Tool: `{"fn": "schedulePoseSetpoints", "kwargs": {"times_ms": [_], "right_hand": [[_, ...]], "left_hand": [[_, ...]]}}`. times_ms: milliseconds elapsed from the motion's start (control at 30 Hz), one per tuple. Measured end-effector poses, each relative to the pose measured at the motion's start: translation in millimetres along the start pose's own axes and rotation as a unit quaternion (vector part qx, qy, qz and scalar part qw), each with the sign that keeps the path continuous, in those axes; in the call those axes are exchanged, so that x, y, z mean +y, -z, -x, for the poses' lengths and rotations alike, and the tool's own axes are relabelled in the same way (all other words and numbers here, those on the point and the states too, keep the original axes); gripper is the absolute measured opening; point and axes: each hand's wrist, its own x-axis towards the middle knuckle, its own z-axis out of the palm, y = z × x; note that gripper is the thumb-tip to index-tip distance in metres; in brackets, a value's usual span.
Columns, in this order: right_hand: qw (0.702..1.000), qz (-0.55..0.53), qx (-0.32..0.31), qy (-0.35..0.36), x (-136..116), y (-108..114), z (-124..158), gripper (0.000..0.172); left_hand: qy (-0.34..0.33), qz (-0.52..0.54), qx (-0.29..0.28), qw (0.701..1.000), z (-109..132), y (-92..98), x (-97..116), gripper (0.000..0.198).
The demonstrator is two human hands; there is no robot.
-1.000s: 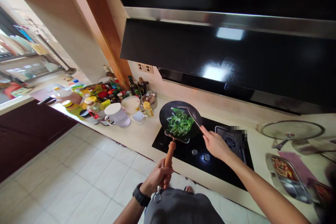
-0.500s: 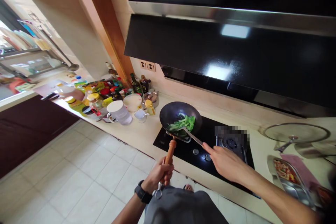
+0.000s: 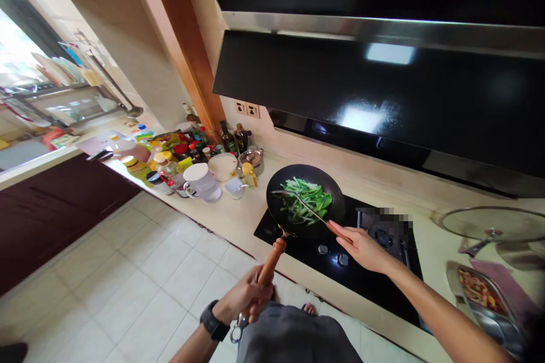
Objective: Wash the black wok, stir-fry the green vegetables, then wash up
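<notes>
A dark wok (image 3: 279, 212) sits over the left burner of the black gas hob (image 3: 293, 258). Chopped leafy greens (image 3: 313, 204) lie spread across its bottom. My left hand (image 3: 253, 292) is wrapped round the wok's wooden handle (image 3: 271, 261), whose metal hanging ring shows below the fist. In my right hand (image 3: 364, 247) is the wooden grip of a spatula (image 3: 310, 207), fingers closed. Its metal shaft slants down to the left, and the blade is over the greens at the wok's left side.
To the left on the counter stand a lidded white jug (image 3: 202, 181), a small seasoning bowl (image 3: 235, 187) and several bottles (image 3: 170, 164). At right are a glass lid (image 3: 494, 224) and a metal dish of food (image 3: 481, 292). A black range hood (image 3: 340, 79) hangs above.
The wok now sits flatter, with the greens spread wider across it. My left hand has shifted down and left with the handle. The spatula's blade has moved up and left over the greens.
</notes>
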Motion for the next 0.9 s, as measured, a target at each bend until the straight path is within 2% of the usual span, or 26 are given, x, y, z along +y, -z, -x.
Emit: {"fn": "schedulePoseSetpoints", "kwargs": {"times_ms": [100,200,300,367,467,533,600,633,700,833,900], "right_hand": [[0.998,0.059,-0.027,-0.001,6,31,27,0.055],[0.995,0.102,0.014,-0.014,2,48,31,0.055],[0.984,0.162,0.059,-0.032,-10,31,18,0.058],[0.975,0.207,0.058,-0.048,-17,12,18,0.059],[0.966,0.250,0.036,-0.052,-21,-2,47,0.062],[0.963,0.263,0.026,-0.049,-21,1,75,0.065],[0.959,0.276,0.012,-0.055,-24,7,91,0.066],[0.956,0.287,0.001,-0.061,-27,8,90,0.067],[0.946,0.312,-0.022,-0.081,-36,5,70,0.067],[0.935,0.328,-0.027,-0.135,-54,-20,6,0.063],[0.940,0.315,-0.028,-0.130,-55,-29,-3,0.062]], "left_hand": [[0.000,-0.002,-0.001,1.000,8,0.7,6,0.036],[0.001,-0.016,0.004,1.000,9,-0.6,6,0.035],[-0.007,-0.032,0.006,0.999,6,-4.9,5,0.035],[-0.013,-0.030,0.009,0.999,2,-8.6,5,0.036],[-0.019,-0.012,0.017,1.000,-5,-13.1,4,0.038],[-0.031,0.000,0.022,0.999,-9,-14.6,2,0.039],[-0.042,0.007,0.022,0.999,-13,-15.5,0,0.038],[-0.045,0.008,0.020,0.999,-15,-15.9,-2,0.038],[-0.044,0.006,0.017,0.999,-18,-17.4,-4,0.037],[-0.032,0.006,0.017,0.999,-21,-21.6,-7,0.038],[-0.027,0.001,0.018,0.999,-21,-22.3,-8,0.037]]}}
